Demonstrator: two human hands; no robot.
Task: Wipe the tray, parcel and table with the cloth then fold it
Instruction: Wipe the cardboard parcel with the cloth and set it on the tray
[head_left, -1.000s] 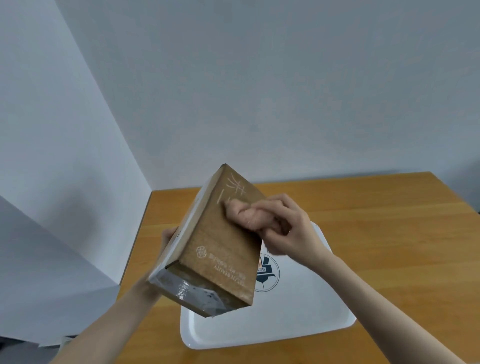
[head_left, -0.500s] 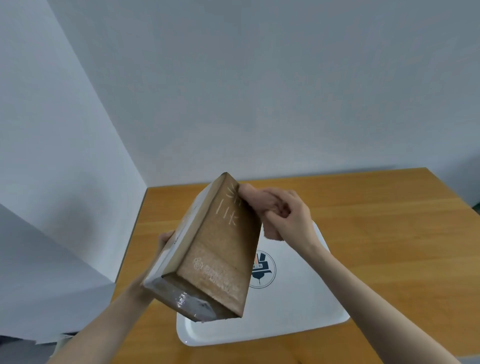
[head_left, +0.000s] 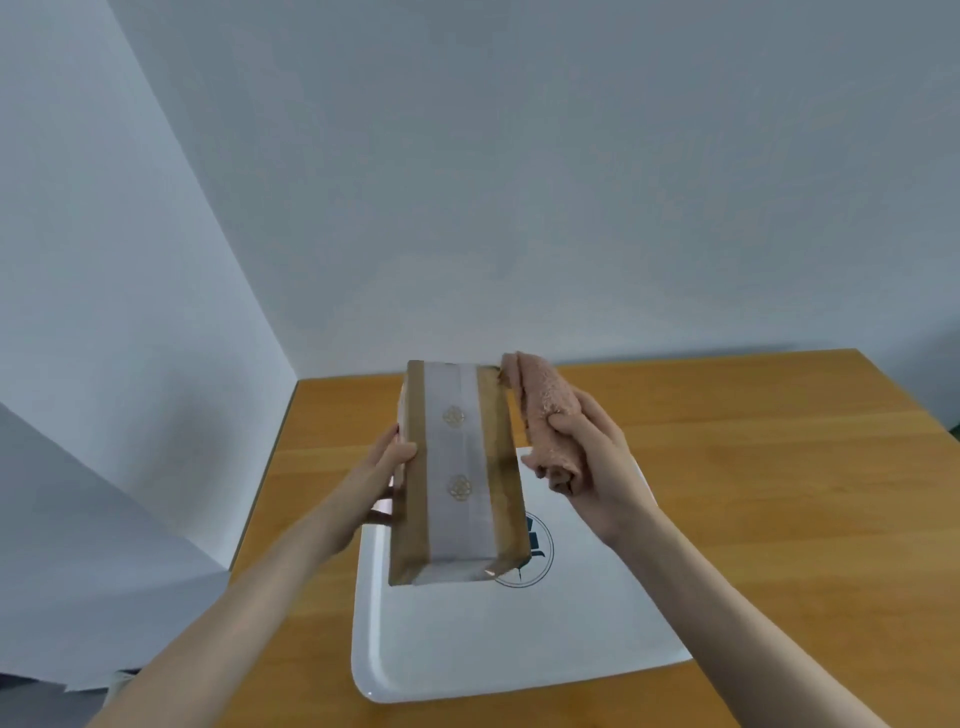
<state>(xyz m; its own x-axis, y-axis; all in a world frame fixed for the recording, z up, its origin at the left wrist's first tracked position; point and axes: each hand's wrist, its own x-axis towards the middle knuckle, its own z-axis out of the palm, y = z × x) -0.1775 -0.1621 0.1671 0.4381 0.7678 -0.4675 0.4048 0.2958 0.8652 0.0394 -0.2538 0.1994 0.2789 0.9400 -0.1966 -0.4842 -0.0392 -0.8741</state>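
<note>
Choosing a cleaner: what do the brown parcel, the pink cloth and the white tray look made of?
The brown parcel: matte cardboard, glossy pale tape strip. The pink cloth: nubby pile, likely terry or microfibre. The white tray: smooth sheen, probably plastic.

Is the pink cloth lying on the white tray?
No, the right hand grips the pink cloth in the air beside the taped cardboard parcel, above the white tray.

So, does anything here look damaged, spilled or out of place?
Nothing stands out. The left hand holds the parcel over the white tray, tape side up and unbroken; the right hand grips the pink cloth at its far right corner.
</note>
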